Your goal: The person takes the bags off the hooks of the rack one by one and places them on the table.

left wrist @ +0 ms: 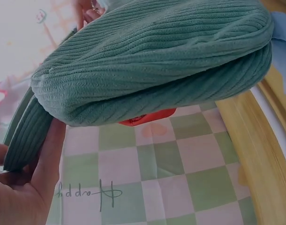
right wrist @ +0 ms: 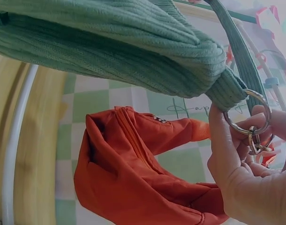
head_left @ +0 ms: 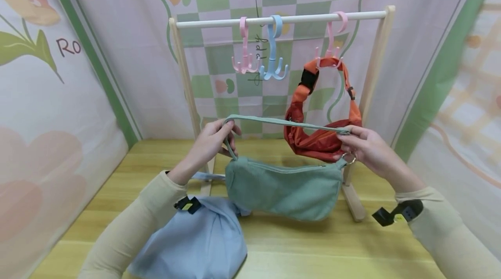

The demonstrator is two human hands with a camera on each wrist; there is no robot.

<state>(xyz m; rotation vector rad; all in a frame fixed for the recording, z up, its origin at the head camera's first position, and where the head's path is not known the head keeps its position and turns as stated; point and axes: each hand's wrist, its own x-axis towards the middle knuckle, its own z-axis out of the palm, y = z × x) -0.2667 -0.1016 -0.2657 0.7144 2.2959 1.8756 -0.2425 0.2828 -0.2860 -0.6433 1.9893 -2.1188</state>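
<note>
A green corduroy shoulder bag hangs in the air between both hands, its strap stretched nearly level above it. At the strap's left end my left hand pinches the band between thumb and fingers. My right hand holds the other end, close to a metal ring that joins strap and bag. Behind it, an orange-red waist bag hangs by its strap from a pink hook. A light blue cloth bag lies on the table under my left forearm.
A wooden rack with a white rod stands on the wooden table. Another pink hook and a blue hook hang on the rod, bearing nothing. Printed fabric walls enclose the back and sides.
</note>
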